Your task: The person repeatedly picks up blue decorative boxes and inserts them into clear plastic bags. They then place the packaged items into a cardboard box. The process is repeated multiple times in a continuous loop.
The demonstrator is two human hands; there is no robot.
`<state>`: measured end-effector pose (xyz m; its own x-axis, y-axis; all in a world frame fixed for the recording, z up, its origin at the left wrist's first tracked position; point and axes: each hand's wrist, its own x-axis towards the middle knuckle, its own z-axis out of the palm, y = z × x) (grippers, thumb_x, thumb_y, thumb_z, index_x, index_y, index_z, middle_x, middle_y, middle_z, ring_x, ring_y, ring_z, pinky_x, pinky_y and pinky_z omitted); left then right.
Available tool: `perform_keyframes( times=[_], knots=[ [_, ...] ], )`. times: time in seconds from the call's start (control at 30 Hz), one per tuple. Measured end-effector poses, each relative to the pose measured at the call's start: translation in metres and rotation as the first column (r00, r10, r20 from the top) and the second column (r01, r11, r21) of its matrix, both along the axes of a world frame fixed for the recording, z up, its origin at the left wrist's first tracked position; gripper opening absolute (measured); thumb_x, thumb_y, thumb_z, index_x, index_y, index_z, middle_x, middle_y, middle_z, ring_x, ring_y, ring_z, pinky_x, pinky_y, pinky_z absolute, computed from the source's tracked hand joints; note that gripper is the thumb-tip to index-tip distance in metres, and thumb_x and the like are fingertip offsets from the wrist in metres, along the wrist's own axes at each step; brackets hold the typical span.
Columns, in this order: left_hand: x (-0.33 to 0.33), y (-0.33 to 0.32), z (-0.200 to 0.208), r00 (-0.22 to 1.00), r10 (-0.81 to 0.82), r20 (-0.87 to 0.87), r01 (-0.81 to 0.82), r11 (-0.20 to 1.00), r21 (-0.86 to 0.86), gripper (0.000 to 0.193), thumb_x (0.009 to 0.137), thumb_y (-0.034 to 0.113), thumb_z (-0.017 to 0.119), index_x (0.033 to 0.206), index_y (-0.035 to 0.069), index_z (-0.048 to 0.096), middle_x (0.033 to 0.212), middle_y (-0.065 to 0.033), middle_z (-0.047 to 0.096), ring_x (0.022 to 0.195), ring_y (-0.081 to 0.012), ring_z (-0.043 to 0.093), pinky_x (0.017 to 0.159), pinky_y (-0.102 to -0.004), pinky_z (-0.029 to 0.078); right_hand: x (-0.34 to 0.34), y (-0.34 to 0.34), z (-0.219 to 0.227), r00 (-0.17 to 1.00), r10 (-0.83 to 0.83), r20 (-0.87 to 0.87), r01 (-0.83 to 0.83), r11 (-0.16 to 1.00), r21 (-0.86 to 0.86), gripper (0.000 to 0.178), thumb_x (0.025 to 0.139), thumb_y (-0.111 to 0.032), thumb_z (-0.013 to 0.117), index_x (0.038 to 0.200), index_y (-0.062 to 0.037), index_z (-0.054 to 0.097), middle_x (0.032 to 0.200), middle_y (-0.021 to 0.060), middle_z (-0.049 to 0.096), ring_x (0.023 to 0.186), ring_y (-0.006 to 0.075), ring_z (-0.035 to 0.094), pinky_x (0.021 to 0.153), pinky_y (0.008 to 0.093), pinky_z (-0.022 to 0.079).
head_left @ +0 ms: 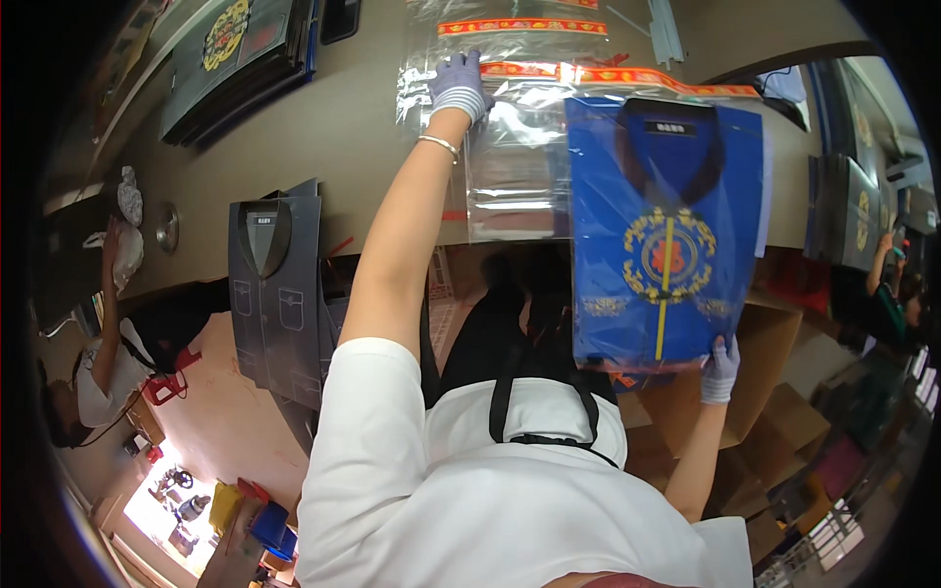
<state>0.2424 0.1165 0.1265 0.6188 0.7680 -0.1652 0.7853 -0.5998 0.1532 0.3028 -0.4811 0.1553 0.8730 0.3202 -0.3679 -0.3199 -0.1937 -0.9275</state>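
My right hand (720, 370), in a grey glove, grips the lower right corner of a flat blue shirt-shaped piece (608, 196). The piece has a dark collar and a yellow emblem with a red centre, and clear plastic film covers it. Its upper part lies over the table edge and its lower part hangs out toward me. My left hand (459, 86), gloved too, rests with fingers spread on a stack of clear plastic bags (520, 186). Red and gold strips (524, 27) run across these bags. The fingertips partly merge with the shiny film.
Dark grey shirt-shaped pieces (299, 338) overhang the table edge at left. A pile of dark flat pieces (235, 78) and a phone (340, 18) lie farther back. Cardboard boxes (769, 353) stand below right. Other people work at far left (98, 377) and far right (887, 294).
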Motion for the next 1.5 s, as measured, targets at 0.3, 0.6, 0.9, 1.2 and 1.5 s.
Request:
perform_keyframes(
  times=[0.3, 0.6, 0.9, 1.2, 1.5],
  knots=[
    [0.021, 0.128, -0.001, 0.93, 0.352, 0.106, -0.35, 0.936, -0.039, 0.034, 0.076, 0.024, 0.063, 0.106, 0.01, 0.061, 0.108, -0.0131, 0.061, 0.098, -0.0286, 0.06, 0.079, -0.0363, 0.051, -0.01, -0.017, 0.014, 0.972, -0.08, 0.222, 0.099, 0.992, -0.077, 0.029, 0.087, -0.014, 0.056, 0.109, 0.0044, 0.054, 0.095, 0.0035, 0.058, 0.08, 0.0117, 0.052, 0.072, 0.0236, 0.042],
    [-0.022, 0.186, 0.053, 0.765, 0.391, 0.512, -0.52, 0.844, 0.133, 0.068, 0.055, 0.035, 0.074, 0.111, 0.002, 0.051, 0.11, -0.0191, 0.055, 0.107, -0.0315, 0.051, 0.092, -0.0393, 0.042, -0.033, 0.222, 0.133, 0.306, 0.611, 0.731, -0.333, 0.787, -0.519, 0.039, 0.061, -0.007, 0.067, 0.1, -0.0056, 0.066, 0.075, 0.0081, 0.056, 0.067, 0.0214, 0.055, 0.061, 0.0312, 0.044],
    [-0.123, -0.069, 0.021, 0.553, 0.341, 0.76, 0.147, 0.858, -0.493, 0.015, 0.082, 0.006, 0.059, 0.096, 0.001, 0.062, 0.083, -0.0029, 0.062, 0.074, -0.0084, 0.055, 0.068, -0.0221, 0.046, 0.025, 0.177, -0.032, 0.963, 0.003, -0.271, -0.106, 0.925, -0.365, 0.048, 0.085, -0.042, 0.053, 0.068, 0.0022, 0.061, 0.061, 0.0142, 0.062, 0.052, 0.0196, 0.061, 0.047, 0.0313, 0.047],
    [-0.059, -0.127, 0.003, 0.739, -0.477, 0.475, 0.525, 0.851, 0.038, 0.019, 0.067, 0.008, 0.066, 0.085, 0.004, 0.061, 0.082, -0.0116, 0.056, 0.082, -0.0312, 0.053, 0.076, -0.036, 0.045, 0.134, 0.092, -0.071, 0.849, -0.215, -0.482, 0.074, 0.953, -0.295, 0.071, 0.078, -0.06, 0.052, 0.111, 0.0019, 0.046, 0.098, 0.0199, 0.061, 0.075, 0.0259, 0.065, 0.058, 0.0368, 0.049],
    [-0.053, -0.098, -0.043, 0.758, 0.063, 0.649, 0.353, 0.797, -0.49, 0.019, 0.074, 0.017, 0.065, 0.084, 0.001, 0.064, 0.075, -0.0133, 0.063, 0.069, -0.0203, 0.061, 0.067, -0.0292, 0.048, -0.073, 0.072, 0.034, 0.969, -0.248, 0.017, 0.248, 0.965, -0.082, 0.034, 0.09, -0.024, 0.051, 0.105, 0.0058, 0.058, 0.094, 0.0092, 0.06, 0.082, 0.0125, 0.055, 0.075, 0.027, 0.045]
  ],
)
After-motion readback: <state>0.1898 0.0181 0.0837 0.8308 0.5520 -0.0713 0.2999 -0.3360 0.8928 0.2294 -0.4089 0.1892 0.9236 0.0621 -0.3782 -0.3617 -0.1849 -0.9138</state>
